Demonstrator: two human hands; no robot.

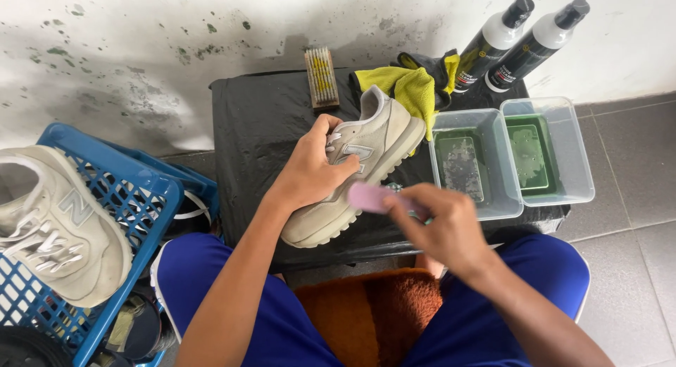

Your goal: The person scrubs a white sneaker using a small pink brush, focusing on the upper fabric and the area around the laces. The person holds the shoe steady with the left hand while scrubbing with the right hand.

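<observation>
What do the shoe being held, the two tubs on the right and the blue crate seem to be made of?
The shoe in the left hand looks like beige suede with a matte, slightly napped surface and a ridged rubbery sole. The two tubs appear to be clear plastic, since the greenish liquid shows through their walls. The blue crate looks like moulded plastic, with a glossy lattice.

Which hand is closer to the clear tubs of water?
Right. The right hand, holding a pink brush, is just beside the near tub. The left hand grips the shoe, farther left.

Pink brush (372,196) half hidden; second shoe (60,226) cut off.
</observation>
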